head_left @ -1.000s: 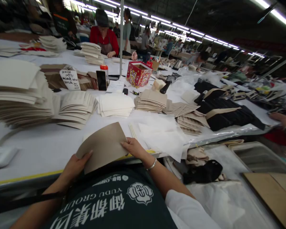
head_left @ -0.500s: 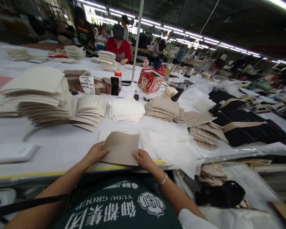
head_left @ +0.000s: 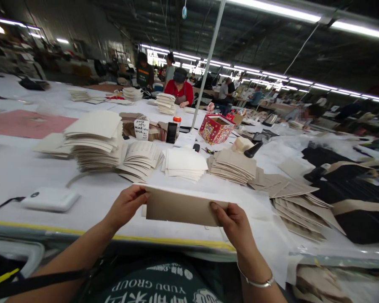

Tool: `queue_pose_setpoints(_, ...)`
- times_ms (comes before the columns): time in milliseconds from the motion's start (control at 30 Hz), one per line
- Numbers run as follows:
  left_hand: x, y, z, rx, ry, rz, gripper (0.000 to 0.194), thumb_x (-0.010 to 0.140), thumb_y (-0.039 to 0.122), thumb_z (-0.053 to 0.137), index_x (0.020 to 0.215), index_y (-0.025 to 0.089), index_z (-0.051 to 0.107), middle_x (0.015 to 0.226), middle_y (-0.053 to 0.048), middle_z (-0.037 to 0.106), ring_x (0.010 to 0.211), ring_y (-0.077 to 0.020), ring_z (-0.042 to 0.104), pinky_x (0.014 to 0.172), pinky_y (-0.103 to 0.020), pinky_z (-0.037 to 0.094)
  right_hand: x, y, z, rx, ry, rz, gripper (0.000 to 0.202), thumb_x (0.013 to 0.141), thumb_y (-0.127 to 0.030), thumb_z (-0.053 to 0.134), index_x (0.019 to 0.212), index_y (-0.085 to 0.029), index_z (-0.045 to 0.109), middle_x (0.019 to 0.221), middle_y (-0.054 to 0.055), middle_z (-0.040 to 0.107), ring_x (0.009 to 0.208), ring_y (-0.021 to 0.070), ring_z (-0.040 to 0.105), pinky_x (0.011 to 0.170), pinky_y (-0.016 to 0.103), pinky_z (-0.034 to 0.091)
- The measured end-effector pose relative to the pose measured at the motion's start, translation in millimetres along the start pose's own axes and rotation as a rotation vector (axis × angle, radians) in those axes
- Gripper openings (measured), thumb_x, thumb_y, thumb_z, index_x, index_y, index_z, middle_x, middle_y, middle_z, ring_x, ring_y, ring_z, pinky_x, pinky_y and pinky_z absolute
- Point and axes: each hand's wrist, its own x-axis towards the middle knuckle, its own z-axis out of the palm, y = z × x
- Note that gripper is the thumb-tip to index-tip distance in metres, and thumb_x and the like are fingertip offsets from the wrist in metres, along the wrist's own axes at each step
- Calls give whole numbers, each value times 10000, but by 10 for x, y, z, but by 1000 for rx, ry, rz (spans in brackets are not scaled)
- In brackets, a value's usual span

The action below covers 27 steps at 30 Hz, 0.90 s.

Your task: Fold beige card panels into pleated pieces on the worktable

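Note:
A rectangular beige fabric panel [head_left: 180,209] hangs between my two hands above the front of the table, its beige face toward me and a pale layer showing along its top edge. My left hand [head_left: 128,206] pinches the panel's upper left corner. At the other end, my right hand [head_left: 235,223] grips the upper right corner, thumb on the beige face. Behind the panel lie a stack of white panels [head_left: 185,162] and a stack of beige panels [head_left: 232,165]. White sheets partly show beneath and behind the held panel.
Tall cream stacks [head_left: 93,139] stand to the left, near a white power bank [head_left: 50,199] with a cable. A red patterned box [head_left: 217,128] sits behind, beside a thin pole [head_left: 208,63]. Beige pieces [head_left: 300,206] and black fabric [head_left: 366,202] cover the right. A co-worker in red [head_left: 180,90] works across the table.
The beige panel has been raised off the table and tilted more upright, with my hands moving apart to its upper corners. My view has shifted left and up.

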Motion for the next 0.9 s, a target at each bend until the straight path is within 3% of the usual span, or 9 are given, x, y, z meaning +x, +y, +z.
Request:
queue_pose_setpoints(67,10,-113,77,-35,94,11,244,693,401,620,806,197,549,689,22,588,677,-159,569,624,-274,481,64,95,54,-88,-74,1,363,777,-521,567,802,-165,635,667,45,612,608,171,553,524,268,473)
queue_pose_setpoints(133,12,-262,161,-81,115,-26,259,713,421,604,813,201,511,710,19,600,694,-160,582,641,-282,482,109,276,122,-126,-144,35,355,795,-516,533,800,-171,614,636,25,569,565,152,526,479,259,471)
queue_pose_setpoints(267,-24,-521,264,-255,-65,-223,348,687,445,645,860,218,445,754,6,667,680,-184,640,639,-321,506,124,649,228,-99,-220,150,306,800,-492,509,854,-196,565,638,-12,506,544,137,515,427,252,497)
queue_pose_setpoints(333,-49,-600,262,-267,-100,-254,383,658,427,683,872,216,445,771,-3,688,691,-195,661,654,-327,514,103,740,251,-99,-238,167,285,791,-476,516,823,-195,548,635,-19,488,543,129,510,422,248,504)
queue_pose_setpoints(533,17,-726,175,-161,-46,-257,466,621,384,722,992,175,531,882,-40,719,817,-214,674,751,-326,520,133,754,275,-83,-293,130,210,770,-374,521,830,-172,532,663,-24,504,550,109,492,458,235,470)
queue_pose_setpoints(667,162,-759,137,-102,-45,-247,543,541,386,763,999,152,589,955,-48,720,907,-230,656,841,-327,502,290,803,273,-201,-309,59,101,741,-272,526,722,-180,489,603,-51,459,556,100,480,525,221,413)
queue_pose_setpoints(900,307,-766,80,372,-4,-251,517,614,506,652,985,146,636,946,-65,723,859,-251,658,758,-308,515,503,734,334,-564,-365,28,147,791,-206,528,667,-184,452,574,-46,501,591,101,478,572,208,325)
